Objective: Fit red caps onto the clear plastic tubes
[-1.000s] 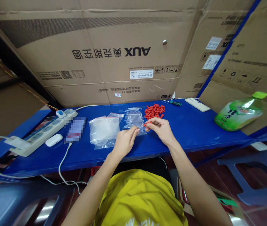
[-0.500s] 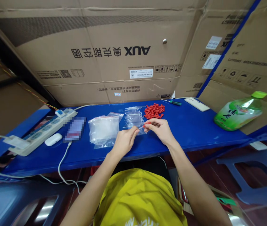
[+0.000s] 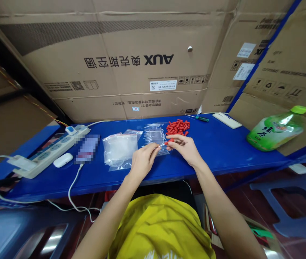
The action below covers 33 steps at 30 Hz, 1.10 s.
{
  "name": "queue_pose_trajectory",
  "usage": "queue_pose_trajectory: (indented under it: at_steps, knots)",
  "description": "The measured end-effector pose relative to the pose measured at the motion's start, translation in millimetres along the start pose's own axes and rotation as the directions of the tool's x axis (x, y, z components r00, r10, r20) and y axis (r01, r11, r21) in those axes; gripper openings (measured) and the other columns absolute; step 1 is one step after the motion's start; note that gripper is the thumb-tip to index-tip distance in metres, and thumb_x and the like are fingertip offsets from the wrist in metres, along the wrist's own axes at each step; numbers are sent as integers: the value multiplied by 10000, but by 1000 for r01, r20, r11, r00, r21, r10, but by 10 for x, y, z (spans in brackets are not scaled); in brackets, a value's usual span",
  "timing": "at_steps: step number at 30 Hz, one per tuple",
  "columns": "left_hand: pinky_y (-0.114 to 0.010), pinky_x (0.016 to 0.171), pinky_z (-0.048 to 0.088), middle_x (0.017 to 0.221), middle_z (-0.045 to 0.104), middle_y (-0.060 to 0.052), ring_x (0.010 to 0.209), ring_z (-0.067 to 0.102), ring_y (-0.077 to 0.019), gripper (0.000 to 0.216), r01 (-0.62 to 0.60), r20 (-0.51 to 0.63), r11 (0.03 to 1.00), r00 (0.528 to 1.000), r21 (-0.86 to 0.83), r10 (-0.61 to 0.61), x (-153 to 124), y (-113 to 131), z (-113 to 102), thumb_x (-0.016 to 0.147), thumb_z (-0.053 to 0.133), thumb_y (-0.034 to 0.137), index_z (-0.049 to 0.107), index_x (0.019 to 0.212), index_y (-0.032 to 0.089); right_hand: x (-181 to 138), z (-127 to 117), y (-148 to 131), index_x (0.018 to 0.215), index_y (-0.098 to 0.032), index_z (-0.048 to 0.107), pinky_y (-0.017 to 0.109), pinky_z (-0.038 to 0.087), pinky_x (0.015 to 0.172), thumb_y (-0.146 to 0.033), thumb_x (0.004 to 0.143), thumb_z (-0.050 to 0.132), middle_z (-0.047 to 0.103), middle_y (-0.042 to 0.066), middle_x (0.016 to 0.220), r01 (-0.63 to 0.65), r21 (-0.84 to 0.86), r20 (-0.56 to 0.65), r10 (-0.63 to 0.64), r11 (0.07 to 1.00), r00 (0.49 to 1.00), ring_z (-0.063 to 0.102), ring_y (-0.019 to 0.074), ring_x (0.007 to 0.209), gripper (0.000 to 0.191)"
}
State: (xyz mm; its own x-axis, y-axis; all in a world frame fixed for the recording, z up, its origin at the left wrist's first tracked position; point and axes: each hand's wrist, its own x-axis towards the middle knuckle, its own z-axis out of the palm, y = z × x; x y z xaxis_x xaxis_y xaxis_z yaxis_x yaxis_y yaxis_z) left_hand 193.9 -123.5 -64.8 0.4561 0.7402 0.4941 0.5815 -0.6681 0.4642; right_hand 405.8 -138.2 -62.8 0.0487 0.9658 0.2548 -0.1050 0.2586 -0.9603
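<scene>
Head view: near the left end of your blue table (image 3: 223,153), a long white power strip (image 3: 53,149) runs back from the front corner, probably set aside there so its cords stay out of your way. Just right of it are a small white oval object (image 3: 63,160) and a flat phone with a blurred screen (image 3: 87,148). Clear plastic zip bags (image 3: 120,148) lie between the phone and your left hand (image 3: 143,160), whose thumb and fingers pinch a thin clear rod (image 3: 162,145) near the front edge. Behind it, a row of thin clear plastic rods (image 3: 153,133) lies roughly side by side, which likely makes single ones easy to pick. The held rod meets a small red tapered piece (image 3: 171,140), apparently steadied from both sides so the ends line up; whether it is inserted, you cannot tell. A heap of matching red pieces (image 3: 178,126) sits toward the back edge, handy for your right hand (image 3: 184,148), which pinches that red piece. Farther right lie a green-handled screwdriver (image 3: 202,118), a white rectangular case-like object (image 3: 226,120) and, by the right end, a tilted green-capped bottle (image 3: 275,130).
</scene>
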Motion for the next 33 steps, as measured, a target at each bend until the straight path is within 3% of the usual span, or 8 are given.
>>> queue_pose_trajectory:
  at_steps: [5, 12, 33]
  knots:
    - [-258, 791, 489, 1023, 785, -31, 928, 732, -187, 327, 7, 50, 1000, 999, -21, -6, -1, 26, -25, 1130, 405, 393, 688, 1088, 235, -4, -31, -29, 965, -209, 794, 363, 650, 741, -500, 762, 905, 804, 44, 846, 18, -4, -4, -18, 1000, 1000, 763, 203, 719, 372]
    - [-256, 663, 396, 786, 692, -27, 695, 645, -165, 381, -45, 63, 999, 997, 1, 45, -17, 11, -14, 1138, 339, 376, 630, 959, 209, -24, -32, -58, 872, -207, 786, 366, 646, 707, -505, 782, 888, 806, 52, 822, 42, -41, -10, -42, 998, 999, 753, 205, 680, 328]
    - [-249, 654, 382, 740, 615, -8, 639, 565, -142, 330, -120, 19, 985, 992, -124, 123, -18, -2, -2, 1133, 369, 343, 587, 933, 196, -38, 5, -14, 863, -196, 819, 351, 672, 680, -469, 755, 920, 811, 51, 785, 40, 19, -6, -40, 999, 999, 776, 212, 657, 310]
